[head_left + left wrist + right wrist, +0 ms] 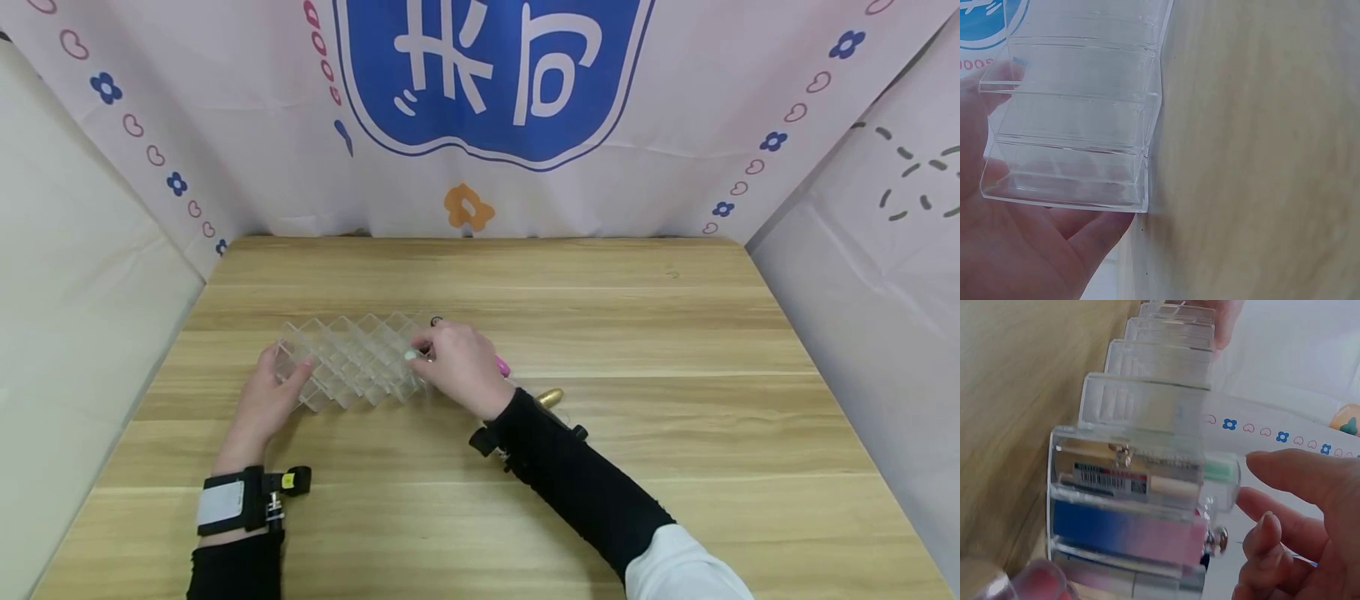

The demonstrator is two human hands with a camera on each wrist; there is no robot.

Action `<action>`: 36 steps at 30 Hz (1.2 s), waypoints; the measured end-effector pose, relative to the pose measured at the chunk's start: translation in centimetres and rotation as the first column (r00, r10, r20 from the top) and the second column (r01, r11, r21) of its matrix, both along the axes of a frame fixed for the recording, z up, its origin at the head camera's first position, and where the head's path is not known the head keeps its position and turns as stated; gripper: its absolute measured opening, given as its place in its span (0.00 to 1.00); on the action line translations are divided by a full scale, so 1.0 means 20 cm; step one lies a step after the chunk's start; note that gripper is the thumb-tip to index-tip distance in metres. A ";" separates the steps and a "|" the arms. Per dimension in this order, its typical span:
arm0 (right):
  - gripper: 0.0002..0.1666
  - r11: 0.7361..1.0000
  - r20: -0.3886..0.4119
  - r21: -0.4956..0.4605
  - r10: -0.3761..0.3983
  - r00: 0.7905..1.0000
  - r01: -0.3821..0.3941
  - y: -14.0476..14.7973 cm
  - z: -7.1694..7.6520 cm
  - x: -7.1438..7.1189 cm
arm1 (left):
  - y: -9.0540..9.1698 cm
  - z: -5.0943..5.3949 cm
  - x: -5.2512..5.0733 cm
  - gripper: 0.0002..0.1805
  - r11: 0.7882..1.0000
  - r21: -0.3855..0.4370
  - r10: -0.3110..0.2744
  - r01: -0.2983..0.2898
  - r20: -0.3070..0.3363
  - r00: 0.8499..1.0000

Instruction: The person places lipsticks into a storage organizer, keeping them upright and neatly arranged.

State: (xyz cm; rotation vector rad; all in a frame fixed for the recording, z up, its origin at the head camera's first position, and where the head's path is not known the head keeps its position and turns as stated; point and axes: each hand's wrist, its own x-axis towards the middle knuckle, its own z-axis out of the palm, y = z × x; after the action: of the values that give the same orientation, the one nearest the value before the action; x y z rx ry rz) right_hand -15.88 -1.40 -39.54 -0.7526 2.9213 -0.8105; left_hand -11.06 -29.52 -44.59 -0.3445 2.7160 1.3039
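A clear lipstick organizer (352, 358) with diamond-shaped compartments stands on the table. Its left end is gripped by my left hand (272, 392), thumb and fingers on either side in the left wrist view. My right hand (465, 367) is at the right end, fingers bent. In the right wrist view, thumb and forefinger sit just off the protruding end of a clear lip gloss tube (1219, 477) with pale green inside. That tube lies in a compartment and bears a barcode label. Beside it are a blue-to-pink tube (1129, 531) and a silver knob (1216, 540).
A gold tube (551, 397) lies on the table near the right wrist, and a magenta item (502, 365) shows behind the right hand. A pinkish tube end (1041, 581) is close below the organizer. Printed cloth (262, 125) hangs behind the wooden table (675, 333).
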 end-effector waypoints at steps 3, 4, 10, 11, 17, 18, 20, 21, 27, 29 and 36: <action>0.13 0.999 0.037 -0.039 -0.004 0.999 0.006 0.03 0.01 0.00 | 0.00 0.00 0.00 0.48 1.000 0.001 -0.001 0.001 0.003 1.000; 0.13 0.999 0.041 -0.049 -0.005 0.999 0.007 0.05 0.01 0.00 | 0.00 0.00 0.00 0.48 1.000 0.004 -0.003 0.003 -0.001 1.000; 0.13 0.996 0.016 -0.032 0.085 0.996 -0.084 0.08 0.01 -0.02 | -0.02 0.03 0.00 0.49 1.000 -0.003 -0.005 0.005 -0.009 1.000; 0.14 0.994 0.008 -0.011 0.106 0.994 -0.106 0.08 0.01 -0.02 | -0.02 0.03 0.00 0.49 1.000 -0.007 -0.004 0.004 -0.005 1.000; 0.19 0.981 -0.001 0.114 0.156 0.988 -0.154 0.06 -0.01 -0.01 | -0.02 0.00 -0.01 0.49 1.000 0.004 -0.007 0.007 0.002 1.000; 0.20 0.980 0.003 0.125 0.156 0.988 -0.155 0.06 -0.01 0.00 | -0.02 -0.01 -0.01 0.49 1.000 0.008 -0.007 0.007 -0.001 1.000; 0.20 0.979 0.011 0.139 0.151 0.988 -0.151 0.05 -0.02 0.00 | -0.02 -0.02 -0.01 0.48 1.000 0.011 -0.007 0.007 -0.003 1.000; 0.21 0.980 0.015 0.138 0.145 0.989 -0.146 0.05 -0.02 0.00 | -0.02 -0.02 -0.01 0.48 1.000 0.011 -0.007 0.007 -0.006 1.000; 0.23 0.984 0.010 0.128 0.121 0.993 -0.122 0.05 -0.02 0.00 | 0.00 -0.02 -0.01 0.47 1.000 0.012 0.000 0.000 0.000 1.000; 0.23 0.986 0.020 0.116 0.119 0.993 -0.121 0.05 -0.02 0.00 | 0.01 -0.01 -0.01 0.47 1.000 0.018 0.002 -0.002 0.008 1.000; 0.21 0.995 0.075 0.018 0.096 0.993 -0.098 0.12 -0.01 -0.01 | 0.00 -0.01 0.00 0.49 1.000 0.014 0.003 -0.003 0.014 1.000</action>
State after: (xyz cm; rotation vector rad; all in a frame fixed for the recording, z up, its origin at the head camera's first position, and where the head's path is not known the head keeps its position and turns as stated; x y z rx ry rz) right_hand -16.16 0.97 -39.70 -0.8365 2.7999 -0.7792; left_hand -11.13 -29.54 -44.82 -0.3553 2.6940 1.3158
